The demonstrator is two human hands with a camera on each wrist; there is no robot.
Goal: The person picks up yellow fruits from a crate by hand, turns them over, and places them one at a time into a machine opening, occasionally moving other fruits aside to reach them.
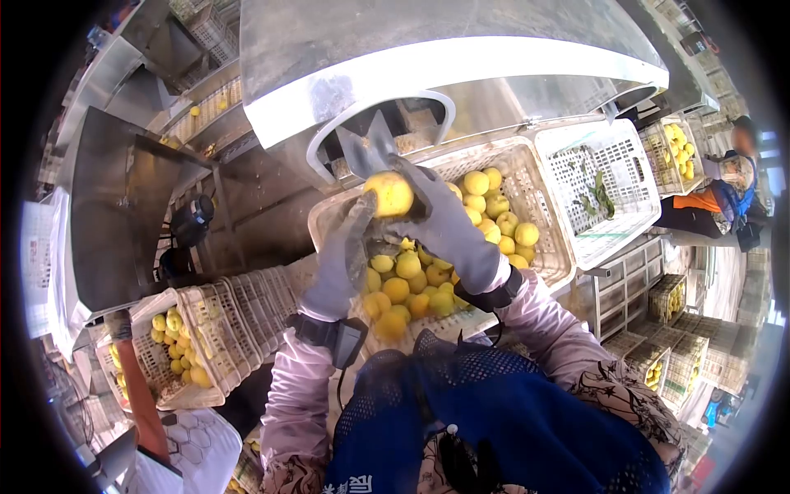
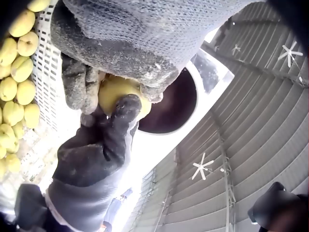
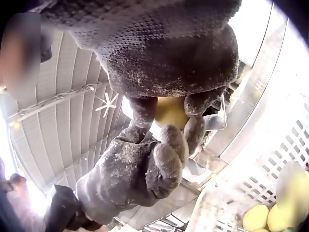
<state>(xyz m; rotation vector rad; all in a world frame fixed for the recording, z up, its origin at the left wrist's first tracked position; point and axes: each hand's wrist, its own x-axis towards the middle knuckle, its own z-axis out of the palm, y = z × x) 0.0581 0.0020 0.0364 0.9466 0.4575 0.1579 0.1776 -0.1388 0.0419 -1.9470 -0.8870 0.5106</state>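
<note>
Nearest of all is the blue vest (image 1: 502, 428) on the person working here, its mesh panel spread across the bottom of the head view. Two pale pink sleeves (image 1: 300, 387) reach forward from it, a black strap (image 1: 329, 333) on each wrist. Between the gloved hands is a single yellow fruit (image 1: 390, 196), held up over the crate (image 1: 553, 218) and in front of the curved opening of the metal machine (image 1: 453, 62).

The left hand (image 1: 347, 247) grips that fruit from its left and lower side, the glove's fingertips against the skin. The right hand (image 1: 440, 216) grasps it too, from the right: some fingers lie along the upper right edge, others sit beneath. Up close, from either wrist, only part of the fruit peeps out, the gloves covering the rest of it.

Below the hands, loose fruit (image 1: 415, 284) lies heaped in the crate, well beneath the one being held. Just beside it on the right, a white crate (image 1: 638, 206) has green leaves (image 1: 601, 196) in it. Off to the left stand more crates (image 1: 239, 321), and near them I can see someone in a white shirt (image 1: 197, 445). Another person (image 1: 712, 202) is over at the far right.
</note>
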